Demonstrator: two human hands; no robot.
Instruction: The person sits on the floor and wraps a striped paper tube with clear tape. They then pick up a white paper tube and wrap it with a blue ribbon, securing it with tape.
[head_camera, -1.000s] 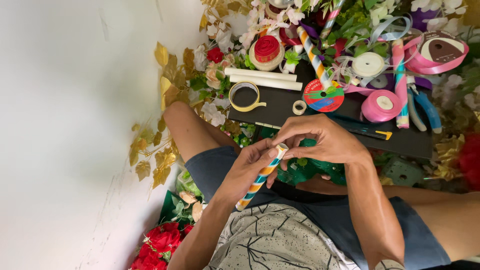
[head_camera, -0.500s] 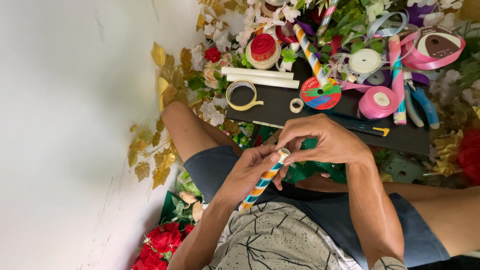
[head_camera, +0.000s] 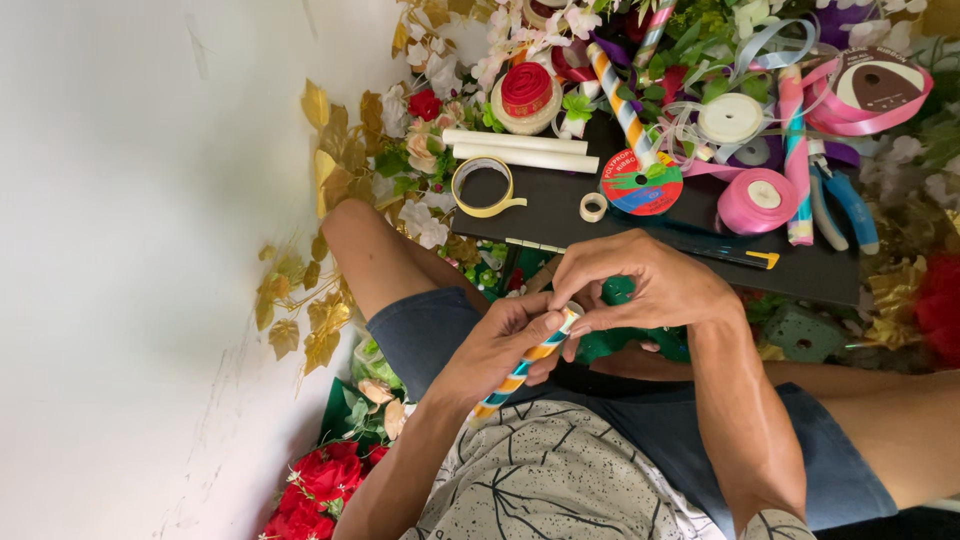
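Note:
A short stick (head_camera: 520, 368) wrapped in orange, white and teal spiral stripes is held over my lap. My left hand (head_camera: 495, 348) is wrapped around its middle. My right hand (head_camera: 640, 285) pinches the stick's upper end with thumb and fingertips, and the tip is hidden under those fingers. Both hands hover just in front of a black board (head_camera: 550, 205).
On the board lie two white tubes (head_camera: 520, 150), a yellow tape ring (head_camera: 483, 187), a small tape roll (head_camera: 593, 207), a multicoloured ribbon spool (head_camera: 641, 183), a pink ribbon roll (head_camera: 757, 200), striped sticks (head_camera: 618, 100), blue pliers (head_camera: 840, 205) and a cutter (head_camera: 735, 255). Artificial flowers (head_camera: 320, 485) and gold leaves (head_camera: 325, 190) surround me; a white wall (head_camera: 130, 270) is at left.
The hands and the striped stick have stayed in almost the same place; my right fingers have shifted slightly on the stick's upper end.

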